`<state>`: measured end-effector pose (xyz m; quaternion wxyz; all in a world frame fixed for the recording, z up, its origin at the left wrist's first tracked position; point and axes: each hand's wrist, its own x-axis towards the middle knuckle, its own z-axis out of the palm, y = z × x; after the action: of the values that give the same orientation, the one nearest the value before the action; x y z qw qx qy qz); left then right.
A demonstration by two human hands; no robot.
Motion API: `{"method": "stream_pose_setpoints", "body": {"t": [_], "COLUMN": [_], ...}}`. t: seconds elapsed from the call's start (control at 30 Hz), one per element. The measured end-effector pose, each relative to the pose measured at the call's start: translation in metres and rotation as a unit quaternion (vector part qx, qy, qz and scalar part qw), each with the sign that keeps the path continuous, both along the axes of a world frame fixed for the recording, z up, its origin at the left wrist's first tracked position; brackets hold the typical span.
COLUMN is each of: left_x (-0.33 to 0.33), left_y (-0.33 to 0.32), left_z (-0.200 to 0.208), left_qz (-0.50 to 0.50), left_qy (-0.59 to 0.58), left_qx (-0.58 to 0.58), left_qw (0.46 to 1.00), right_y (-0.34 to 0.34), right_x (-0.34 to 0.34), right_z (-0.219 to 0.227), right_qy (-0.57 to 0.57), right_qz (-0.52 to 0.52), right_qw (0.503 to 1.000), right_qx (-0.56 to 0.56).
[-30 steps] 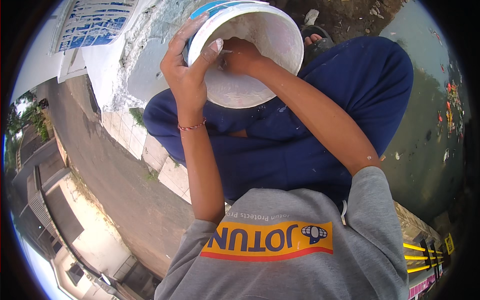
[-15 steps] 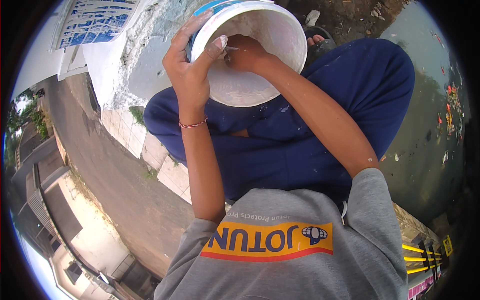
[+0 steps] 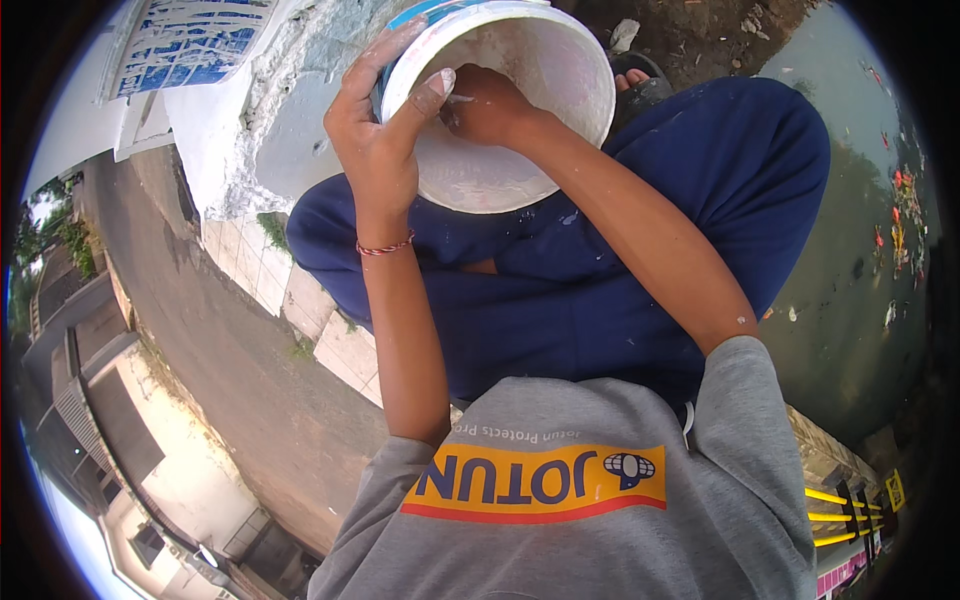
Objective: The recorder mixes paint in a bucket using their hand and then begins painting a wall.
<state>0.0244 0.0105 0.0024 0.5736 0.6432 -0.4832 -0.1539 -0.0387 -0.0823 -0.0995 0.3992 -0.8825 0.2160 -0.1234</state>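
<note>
A white plastic bucket (image 3: 560, 70) with a blue outer band tilts toward me above my crossed legs. Its inside is smeared with pale paint. My left hand (image 3: 385, 115) grips the left rim, fingers spread along the outside and the paint-whitened thumb hooked over the edge. Inside the bucket, close to that thumb, my right hand (image 3: 492, 108) is closed, its fingers curled against the left part of the inner wall. A small pale bit shows between thumb and right hand; what the right fingers hold is hidden.
Left of the bucket stands a rough white-painted wall (image 3: 270, 130) with a blue and white panel (image 3: 190, 45). A paved road (image 3: 220, 330) runs further left. On the right lies murky water (image 3: 830, 290) with floating litter. My sandalled foot (image 3: 640, 80) rests beyond the bucket.
My right hand has shifted slightly left and up inside the bucket. The left hand and the bucket look almost unmoved.
</note>
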Motion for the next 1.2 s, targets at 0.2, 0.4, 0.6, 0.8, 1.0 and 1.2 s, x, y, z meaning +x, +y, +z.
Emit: {"method": "stream_pose_setpoints", "body": {"t": [0.2,0.4,0.6,0.8,1.0,1.2], "left_x": [0.001,0.001,0.000,-0.002,-0.002,-0.002], "left_y": [0.001,0.000,0.000,-0.002,0.000,0.002], "left_z": [-0.001,-0.001,0.000,-0.001,0.001,0.000], "left_qz": [-0.004,-0.004,-0.003,-0.007,-0.001,0.000], "left_qy": [-0.016,-0.066,-0.060,-0.064,0.004,-0.003], "left_qx": [0.012,0.012,0.020,0.018,0.024,0.012], "left_qw": [1.000,0.998,0.998,0.998,1.000,1.000], "right_y": [0.014,0.014,0.017,0.011,0.000,0.002], "right_x": [0.004,0.008,0.008,0.005,0.002,0.003], "right_z": [-0.008,-0.010,-0.011,-0.003,0.000,0.000], "right_qy": [-0.061,-0.059,-0.067,-0.024,-0.044,-0.050], "right_qz": [0.022,0.006,0.004,0.008,-0.018,-0.013], "right_qw": [0.998,0.998,0.997,1.000,0.999,0.999], "right_qx": [-0.018,-0.006,-0.023,-0.010,0.009,-0.001]}}
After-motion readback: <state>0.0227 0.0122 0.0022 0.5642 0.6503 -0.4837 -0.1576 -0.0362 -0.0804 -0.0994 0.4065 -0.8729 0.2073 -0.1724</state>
